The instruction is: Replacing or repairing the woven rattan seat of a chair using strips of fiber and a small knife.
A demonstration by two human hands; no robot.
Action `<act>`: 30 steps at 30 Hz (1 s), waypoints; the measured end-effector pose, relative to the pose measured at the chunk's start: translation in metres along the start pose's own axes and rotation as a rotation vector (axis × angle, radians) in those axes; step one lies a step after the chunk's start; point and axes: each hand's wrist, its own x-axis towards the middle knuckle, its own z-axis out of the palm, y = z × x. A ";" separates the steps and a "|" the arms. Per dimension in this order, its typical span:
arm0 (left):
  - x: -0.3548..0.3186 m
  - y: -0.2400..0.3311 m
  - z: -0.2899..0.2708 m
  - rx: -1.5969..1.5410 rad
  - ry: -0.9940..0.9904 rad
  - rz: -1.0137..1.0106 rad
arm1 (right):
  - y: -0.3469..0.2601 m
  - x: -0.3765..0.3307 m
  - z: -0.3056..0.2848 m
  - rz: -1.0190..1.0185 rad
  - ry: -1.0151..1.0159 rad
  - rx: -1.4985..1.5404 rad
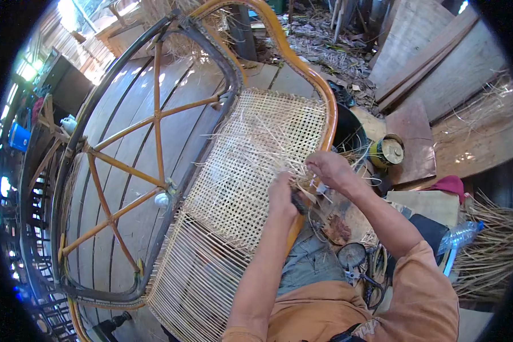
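A rattan chair frame [316,74] with a glossy orange-brown rim stands before me, its woven cane panel [236,182] partly filled with open mesh. At the panel's right edge, my left hand [283,196] is closed beside the rim, with something dark against its palm side that I cannot make out. Just right of it, over the rim, my right hand [330,168] is closed in a pinch; what its fingertips hold is too small to tell. Loose cane strands [265,145] lie across the weave and stick out between the hands.
Left of the panel stands a dark curved frame [111,51] with crossed rattan poles [157,117]. To the right are a yellow-and-black can [386,151], a plastic bottle [461,235], a maroon cloth [447,187] and a bundle of cane [493,251]. Boards [422,51] lean behind.
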 end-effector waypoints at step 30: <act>-0.048 0.074 -0.086 0.025 0.282 0.227 | 0.086 -0.178 0.084 0.668 0.271 0.692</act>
